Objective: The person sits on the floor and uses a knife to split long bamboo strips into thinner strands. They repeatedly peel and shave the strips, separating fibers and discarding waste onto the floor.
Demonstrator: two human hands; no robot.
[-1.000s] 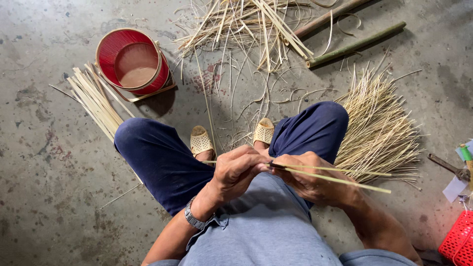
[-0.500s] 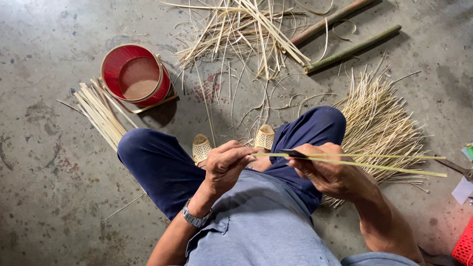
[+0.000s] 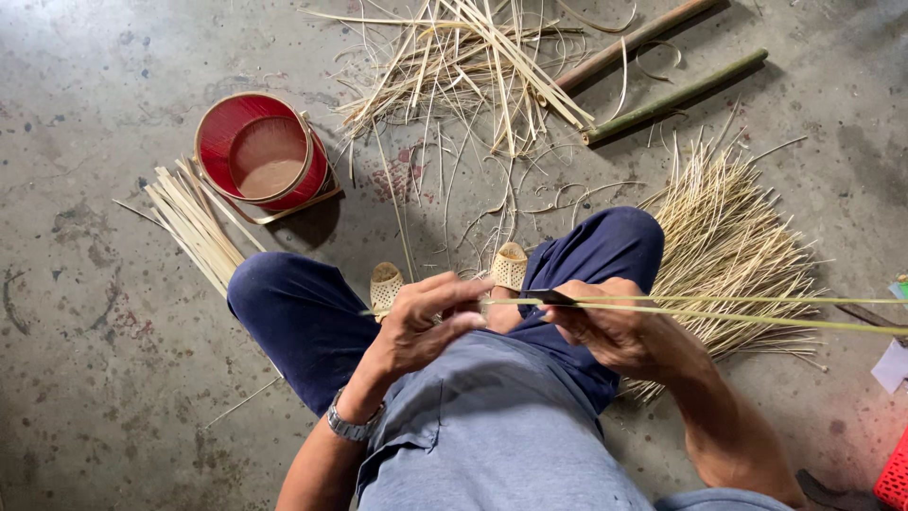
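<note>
Both hands work above the lap: the left hand (image 3: 426, 326) pinches the near end of a thin bamboo strip (image 3: 719, 312), fingers closed on it. The right hand (image 3: 605, 326) grips the strip with a dark blade (image 3: 551, 297); the strip runs off right

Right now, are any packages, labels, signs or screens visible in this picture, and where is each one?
No sign or screen shows.
White paper piece: right edge, on the floor, angular, plain white.
Small green and white item: right edge above it, cut off, kind unclear.
Red container: upper left, round, red with pale rim; no label visible.
</note>
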